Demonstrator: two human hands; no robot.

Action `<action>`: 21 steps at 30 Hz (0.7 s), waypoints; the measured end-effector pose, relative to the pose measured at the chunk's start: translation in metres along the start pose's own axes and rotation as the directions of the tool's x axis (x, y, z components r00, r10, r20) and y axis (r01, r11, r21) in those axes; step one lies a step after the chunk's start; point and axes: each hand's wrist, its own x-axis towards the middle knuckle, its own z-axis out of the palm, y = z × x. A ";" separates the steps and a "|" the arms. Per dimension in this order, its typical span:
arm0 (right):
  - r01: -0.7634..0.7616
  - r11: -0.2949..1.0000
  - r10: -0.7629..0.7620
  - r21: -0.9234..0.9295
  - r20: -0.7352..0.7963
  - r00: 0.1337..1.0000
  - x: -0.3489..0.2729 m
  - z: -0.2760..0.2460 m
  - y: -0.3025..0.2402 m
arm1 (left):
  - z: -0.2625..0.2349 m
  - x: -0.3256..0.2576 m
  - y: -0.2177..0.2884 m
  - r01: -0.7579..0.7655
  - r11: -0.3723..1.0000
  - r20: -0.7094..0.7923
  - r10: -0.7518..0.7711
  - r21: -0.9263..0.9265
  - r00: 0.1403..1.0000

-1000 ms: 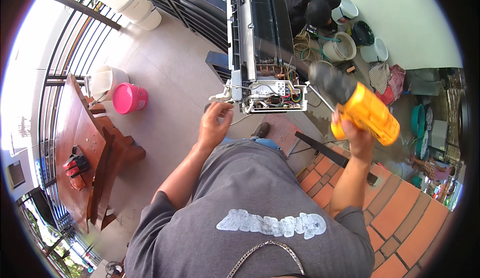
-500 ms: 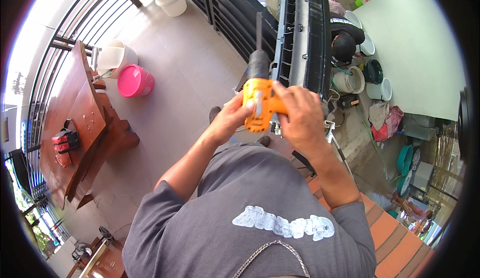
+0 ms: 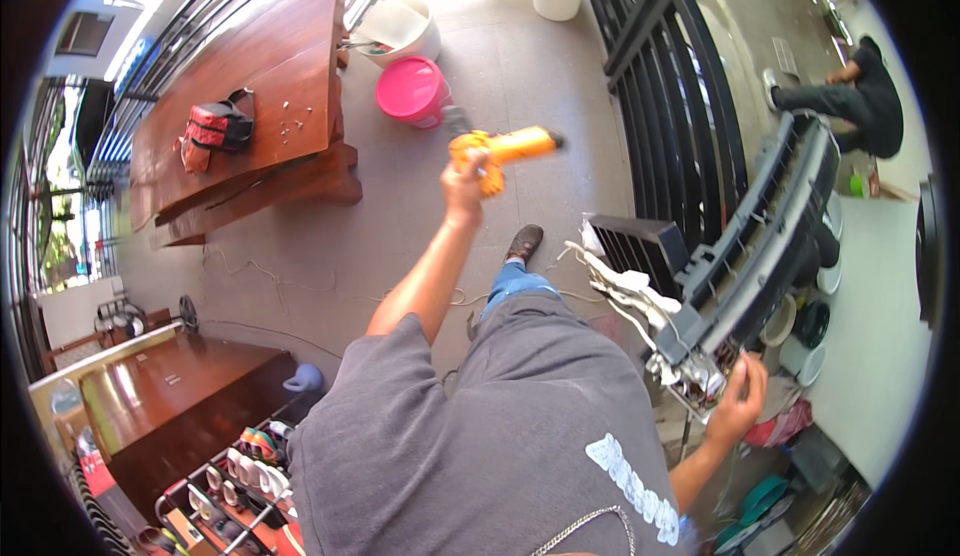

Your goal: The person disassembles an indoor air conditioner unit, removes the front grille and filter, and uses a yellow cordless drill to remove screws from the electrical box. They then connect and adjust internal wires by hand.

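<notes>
An orange cordless drill with a dark chuck is held out ahead of me in my left hand, whose fingers wrap around its body. The drill's handle points to the right. Beside the near end of a long grey and black air conditioner unit, my right hand is open, its fingers slightly curved and holding nothing. Whether its fingertips touch the unit is unclear. White wrapped pipes and wires stick out from the unit's near end.
A pink lidded bucket and a white bucket stand by a wooden table carrying a red-black bag. A black railing gate runs beyond the unit. A person in dark clothes crouches at far right. Cords cross the floor.
My view has turned left. The right hand has let go of the drill and moved to the unit's near end. My left hand has carried the drill left, its tip swinging leftward.
</notes>
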 end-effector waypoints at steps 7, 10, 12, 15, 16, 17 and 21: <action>-0.323 0.943 0.320 -0.077 -0.046 0.946 -0.011 -0.006 0.039 | -0.165 0.222 0.050 -0.255 0.938 -0.846 -0.068 -0.235 0.529; -0.182 0.959 0.192 -0.218 0.026 0.981 0.006 -0.005 0.019 | -0.227 0.262 0.067 -0.350 0.909 -0.883 -0.040 -0.226 0.467; -0.140 0.950 0.168 -0.280 0.079 0.983 0.017 -0.002 -0.002 | -0.254 0.279 0.072 -0.306 0.921 -0.897 -0.090 -0.240 0.432; -0.083 0.948 0.141 -0.306 0.172 0.975 0.034 0.006 -0.029 | -0.282 0.301 0.077 -0.314 0.925 -0.914 -0.075 -0.213 0.398; -0.084 0.946 0.151 -0.313 0.194 0.969 0.039 0.009 -0.036 | -0.289 0.309 0.078 -0.321 0.925 -0.913 -0.061 -0.204 0.403; -0.075 0.937 0.156 -0.342 0.215 0.964 0.043 0.011 -0.041 | -0.295 0.312 0.075 -0.296 0.929 -0.907 -0.088 -0.224 0.411; -0.051 0.921 0.170 -0.386 0.280 0.945 0.061 0.016 -0.056 | -0.309 0.331 0.079 -0.197 0.920 -0.795 -0.169 -0.340 0.582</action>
